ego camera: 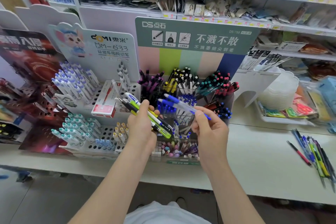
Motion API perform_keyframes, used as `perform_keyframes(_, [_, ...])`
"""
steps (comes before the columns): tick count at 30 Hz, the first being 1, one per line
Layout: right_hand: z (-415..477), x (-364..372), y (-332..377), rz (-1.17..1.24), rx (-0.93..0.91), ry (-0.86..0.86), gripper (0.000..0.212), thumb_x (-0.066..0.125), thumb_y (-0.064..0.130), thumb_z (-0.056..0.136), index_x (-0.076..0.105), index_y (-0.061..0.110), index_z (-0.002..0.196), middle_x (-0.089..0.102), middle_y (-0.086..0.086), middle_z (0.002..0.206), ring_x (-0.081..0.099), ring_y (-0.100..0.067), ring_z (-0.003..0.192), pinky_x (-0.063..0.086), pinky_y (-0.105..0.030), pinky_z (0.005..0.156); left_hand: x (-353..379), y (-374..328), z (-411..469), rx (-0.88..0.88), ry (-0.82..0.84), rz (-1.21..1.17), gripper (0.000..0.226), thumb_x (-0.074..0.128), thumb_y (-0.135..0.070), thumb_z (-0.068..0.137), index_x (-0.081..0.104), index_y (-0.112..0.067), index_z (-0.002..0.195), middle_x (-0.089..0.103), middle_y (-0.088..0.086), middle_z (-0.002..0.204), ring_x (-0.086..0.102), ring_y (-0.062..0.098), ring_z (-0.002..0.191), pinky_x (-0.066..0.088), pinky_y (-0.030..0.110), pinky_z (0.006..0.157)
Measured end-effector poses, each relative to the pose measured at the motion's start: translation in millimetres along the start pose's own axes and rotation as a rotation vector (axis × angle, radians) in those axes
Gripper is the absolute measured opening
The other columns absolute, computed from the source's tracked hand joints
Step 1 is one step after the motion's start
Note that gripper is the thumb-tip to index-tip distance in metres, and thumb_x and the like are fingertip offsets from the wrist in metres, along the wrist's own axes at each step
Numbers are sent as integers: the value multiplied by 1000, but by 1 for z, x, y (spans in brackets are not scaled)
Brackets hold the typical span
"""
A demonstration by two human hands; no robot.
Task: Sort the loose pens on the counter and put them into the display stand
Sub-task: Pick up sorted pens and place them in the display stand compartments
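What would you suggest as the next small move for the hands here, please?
Probably lower the blue pens in the right hand into the compartment of blue-capped pens just beneath. They match in colour, and the left hand holds only a mixed bunch.

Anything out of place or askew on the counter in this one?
Yes: a loose pile of pens lies flat on the counter at far right, outside any stand. A red-and-white box also lies across the white stand's holes, where pens would stand.
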State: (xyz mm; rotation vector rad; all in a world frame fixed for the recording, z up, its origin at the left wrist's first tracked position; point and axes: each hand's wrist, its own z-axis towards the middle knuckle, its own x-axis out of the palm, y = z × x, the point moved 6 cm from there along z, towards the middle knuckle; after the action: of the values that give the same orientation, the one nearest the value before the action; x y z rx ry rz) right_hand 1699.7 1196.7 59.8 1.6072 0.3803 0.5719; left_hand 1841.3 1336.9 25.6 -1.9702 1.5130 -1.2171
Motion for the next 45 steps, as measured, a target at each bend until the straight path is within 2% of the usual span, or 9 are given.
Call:
perform_keyframes(9, [59,42,42,-861,-421,123,9,69,20,92,77,22,89,69,7,77,62,-8,69,48,-26,71,2,-13,2,180,20,332,13,65,-24,105,68,-11,104,81,-2,89,71,10,69,57,35,80])
perform_keyframes(13, [77,68,53,-1108,-499,290,14,63,21,93,76,17,87,64,-1,81,58,-18,75,46,-32,71,5,-22,1,209,34,449,11,64,-21,105,69,-12,110,83,-2,93,74,9,66,55,16,54])
perform_keyframes(19, [67,110,6,-1622,-612,612,43,25,33,108,63,16,117,60,-11,114,55,-34,103,49,-47,82,4,-25,0,246,24,504,8,67,-15,101,74,-14,103,82,2,84,79,22,73,64,39,73])
perform_keyframes(22, [67,102,2,-1582,-631,430,36,38,39,112,57,16,132,59,-12,124,56,-37,113,49,-46,88,4,-25,0,220,64,508,8,67,-15,101,73,-13,105,82,4,84,76,16,68,61,35,69])
perform_keyframes(25, [59,95,-2,-1319,-567,584,54,64,39,104,48,18,151,57,-5,136,51,-27,124,44,-39,104,2,-26,1,216,84,516,8,67,-16,101,74,-12,104,81,6,82,74,15,66,64,39,74])
perform_keyframes(28, [57,74,15,-1027,-494,362,57,81,28,88,57,21,140,62,0,119,59,-20,109,52,-38,96,1,-27,3,226,84,524,9,67,-18,101,74,-13,103,81,6,80,73,14,64,64,42,79])
perform_keyframes(37, [51,86,-8,-1345,-389,261,44,64,35,106,45,19,142,63,-11,114,68,-35,96,48,-38,68,-3,-26,0,248,108,530,9,66,-20,102,73,-16,105,81,4,83,73,14,67,63,41,78])
perform_keyframes(42, [46,82,-18,-1202,-422,311,51,67,28,104,47,17,150,67,-11,123,67,-32,108,55,-43,85,-5,-26,-1,247,128,528,10,66,-19,103,74,-12,106,81,5,83,73,15,68,64,40,77])
perform_keyframes(45, [48,76,-14,-1129,-478,265,57,66,22,104,41,23,155,65,-9,114,66,-30,93,54,-40,75,-5,-25,-2,249,131,520,10,66,-19,103,73,-14,107,81,6,84,73,15,69,64,40,77])
